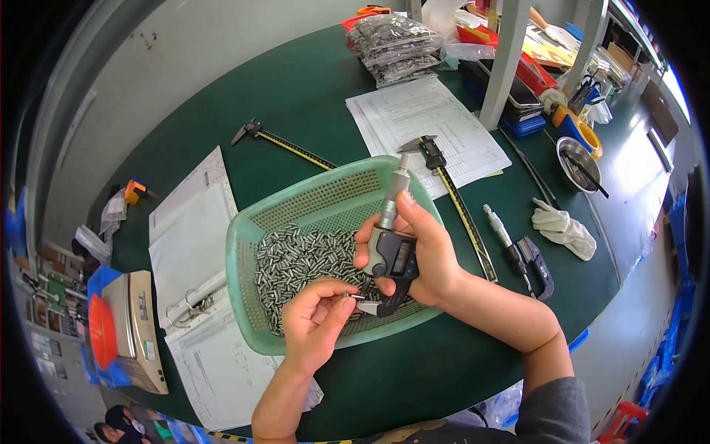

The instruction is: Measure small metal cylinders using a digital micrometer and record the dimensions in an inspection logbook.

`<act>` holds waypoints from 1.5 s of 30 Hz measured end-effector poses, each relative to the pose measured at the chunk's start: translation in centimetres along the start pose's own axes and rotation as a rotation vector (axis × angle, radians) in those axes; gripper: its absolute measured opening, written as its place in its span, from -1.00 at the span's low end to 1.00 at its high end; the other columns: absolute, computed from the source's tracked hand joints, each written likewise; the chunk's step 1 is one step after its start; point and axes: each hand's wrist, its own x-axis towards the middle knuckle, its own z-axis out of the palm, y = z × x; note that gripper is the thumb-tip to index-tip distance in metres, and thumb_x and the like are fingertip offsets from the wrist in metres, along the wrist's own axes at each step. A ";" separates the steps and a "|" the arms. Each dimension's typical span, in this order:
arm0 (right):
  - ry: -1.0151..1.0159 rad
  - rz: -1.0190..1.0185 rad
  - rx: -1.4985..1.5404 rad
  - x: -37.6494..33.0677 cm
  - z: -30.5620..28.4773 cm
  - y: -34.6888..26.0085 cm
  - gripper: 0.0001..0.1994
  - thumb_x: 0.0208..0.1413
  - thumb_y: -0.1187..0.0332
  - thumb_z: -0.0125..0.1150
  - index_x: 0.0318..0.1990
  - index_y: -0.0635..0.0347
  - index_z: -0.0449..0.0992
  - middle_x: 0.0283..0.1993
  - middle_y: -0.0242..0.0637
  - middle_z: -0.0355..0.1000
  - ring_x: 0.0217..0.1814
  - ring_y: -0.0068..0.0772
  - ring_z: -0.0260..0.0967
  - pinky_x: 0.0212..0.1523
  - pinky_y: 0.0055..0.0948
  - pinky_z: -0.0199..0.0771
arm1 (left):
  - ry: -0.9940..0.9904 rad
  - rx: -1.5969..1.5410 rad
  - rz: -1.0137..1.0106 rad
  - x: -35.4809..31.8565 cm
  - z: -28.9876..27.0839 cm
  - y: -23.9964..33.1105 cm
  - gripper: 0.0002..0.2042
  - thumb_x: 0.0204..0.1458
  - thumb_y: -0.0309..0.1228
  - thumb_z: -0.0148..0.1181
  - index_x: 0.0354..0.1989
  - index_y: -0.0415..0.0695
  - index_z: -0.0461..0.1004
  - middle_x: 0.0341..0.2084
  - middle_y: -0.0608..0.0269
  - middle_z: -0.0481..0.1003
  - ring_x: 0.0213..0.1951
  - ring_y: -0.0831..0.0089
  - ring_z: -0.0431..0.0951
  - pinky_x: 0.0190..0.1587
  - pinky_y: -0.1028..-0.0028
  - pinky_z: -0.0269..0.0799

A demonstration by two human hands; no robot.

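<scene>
Green perforated basket (251,244) of steel pins (296,259), right hand (421,251) gripping micrometer (392,251), left hand (314,318) fingers pinching pin (353,297)

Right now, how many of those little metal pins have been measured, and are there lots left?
I cannot tell how many are done: no separate pile of checked pins shows. In hand: the left hand holds one small pin at the anvil of the digital micrometer, gripped by the right hand. Left: a big heap of pins lies in the green basket.

shiny metal pins (296,259) in a matt green perforated plastic basket (244,251), micrometer (392,251) is brushed metal with grey plastic, tabletop (296,96) looks matt green.
</scene>
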 end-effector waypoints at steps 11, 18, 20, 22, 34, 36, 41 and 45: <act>-0.068 -0.149 -0.237 -0.2 -0.1 0.4 -0.36 0.09 -0.16 -0.45 -0.33 0.31 0.38 -0.49 -0.15 0.38 -0.63 -0.49 0.30 -0.71 -0.60 0.28 | 0.066 0.181 -0.004 0.0 -0.5 0.0 -0.89 -0.09 -0.63 0.09 -0.35 -0.36 0.41 -0.43 0.22 0.39 -0.48 0.61 0.37 -0.43 0.68 0.29; -0.105 -0.118 -0.231 -0.3 -0.1 0.5 -0.35 0.11 -0.12 -0.49 -0.31 0.35 0.39 -0.49 -0.13 0.39 -0.67 -0.49 0.27 -0.70 -0.61 0.29 | 0.014 0.392 0.062 0.4 -0.5 0.0 -0.93 -0.16 -0.62 0.15 -0.45 -0.33 0.47 -0.56 0.27 0.39 -0.53 0.61 0.33 -0.47 0.67 0.23; -0.116 -0.124 -0.215 -0.4 -0.1 0.5 -0.36 0.11 -0.12 -0.46 -0.31 0.35 0.39 -0.48 -0.13 0.39 -0.68 -0.49 0.27 -0.70 -0.62 0.29 | 0.004 0.377 0.049 0.4 -0.6 0.0 -0.93 -0.16 -0.61 0.16 -0.46 -0.33 0.47 -0.58 0.27 0.39 -0.54 0.61 0.33 -0.47 0.67 0.22; -0.123 -0.131 -0.247 -0.5 -0.1 0.4 -0.39 0.10 -0.11 -0.39 -0.31 0.35 0.39 -0.48 -0.13 0.40 -0.70 -0.49 0.27 -0.72 -0.62 0.28 | -0.029 0.406 0.055 0.4 -0.7 0.0 -0.93 -0.17 -0.61 0.16 -0.46 -0.33 0.47 -0.58 0.28 0.39 -0.54 0.61 0.32 -0.48 0.66 0.22; -0.017 -0.088 -0.161 0.0 -0.1 0.3 -0.41 0.12 -0.11 -0.43 -0.37 0.29 0.37 -0.51 -0.14 0.38 -0.68 -0.47 0.26 -0.74 -0.58 0.24 | 0.062 0.281 0.001 0.3 -0.4 0.1 -0.87 0.00 -0.56 0.01 -0.32 -0.35 0.44 -0.51 0.29 0.34 -0.56 0.65 0.32 -0.51 0.70 0.24; 0.012 -0.058 -0.103 0.1 0.0 0.1 -0.40 0.12 -0.10 -0.48 -0.37 0.29 0.36 -0.51 -0.14 0.37 -0.69 -0.46 0.25 -0.74 -0.57 0.24 | 0.071 0.259 -0.028 0.3 -0.1 0.6 -0.87 -0.02 -0.58 0.02 -0.32 -0.35 0.44 -0.50 0.28 0.34 -0.56 0.65 0.32 -0.54 0.71 0.24; 0.026 0.003 -0.035 0.0 0.3 -0.1 -0.39 0.15 -0.05 -0.59 -0.35 0.31 0.35 -0.54 -0.18 0.35 -0.78 -0.47 0.16 -0.73 -0.59 0.21 | 0.076 0.152 -0.109 0.3 -0.3 0.6 -0.86 -0.09 -0.66 0.06 -0.32 -0.34 0.45 -0.46 0.25 0.36 -0.56 0.66 0.36 -0.61 0.73 0.27; -0.007 0.043 0.008 0.0 0.1 0.1 -0.41 0.16 -0.02 -0.57 -0.35 0.31 0.35 -0.55 -0.17 0.35 -0.76 -0.47 0.17 -0.73 -0.58 0.21 | 0.047 0.231 -0.038 0.2 -0.2 0.3 -0.83 -0.16 -0.72 0.10 -0.34 -0.33 0.47 -0.42 0.23 0.38 -0.52 0.64 0.38 -0.56 0.72 0.30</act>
